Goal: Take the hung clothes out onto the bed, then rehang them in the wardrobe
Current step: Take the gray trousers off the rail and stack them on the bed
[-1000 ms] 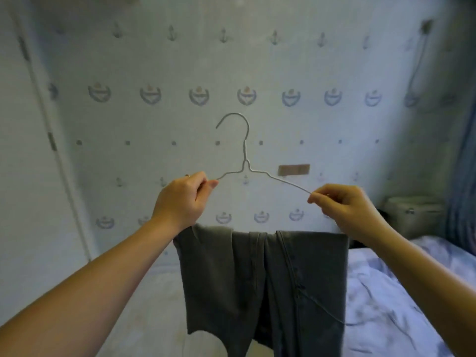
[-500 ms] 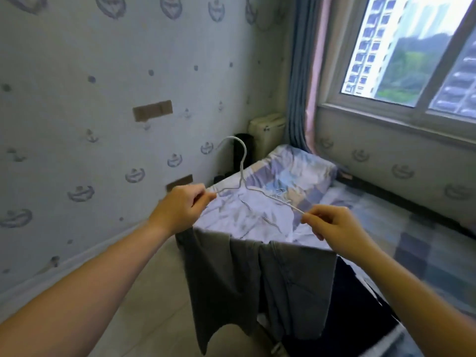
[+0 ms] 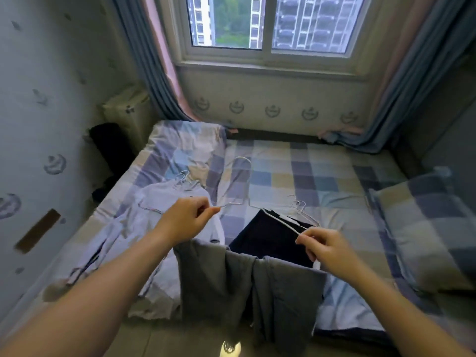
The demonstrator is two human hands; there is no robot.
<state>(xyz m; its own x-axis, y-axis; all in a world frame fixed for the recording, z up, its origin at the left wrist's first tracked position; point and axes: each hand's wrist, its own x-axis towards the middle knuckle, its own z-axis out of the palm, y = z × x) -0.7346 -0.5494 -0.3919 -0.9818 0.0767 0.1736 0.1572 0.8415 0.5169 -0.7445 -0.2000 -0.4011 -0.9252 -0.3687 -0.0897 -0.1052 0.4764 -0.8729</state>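
— Trousers (image 3: 247, 284), where?
— Draped over the hanger (image 3: 233, 203), up in the air above the near edge of the bed (image 3: 296, 171). Grey, legs hanging toward the floor.
— Held how?
— By both ends of the wire. Left end pinched by the left hand (image 3: 186, 219), thumb and forefinger closed on it, other fingers curled in. Right end pinched by the right hand (image 3: 324, 247), thumb and fingertips pressed together on the wire, remaining fingers loosely bent.
— And the hook?
— Pointing away, toward the window (image 3: 265, 21), leaning out over the checked sheet.
— Lying on the bed?
— A dark garment (image 3: 265, 235) just behind the trousers, wire hangers at its far end. A pale shirt (image 3: 164, 199) to the left, more hangers on it. A pillow (image 3: 422, 228) at the right.
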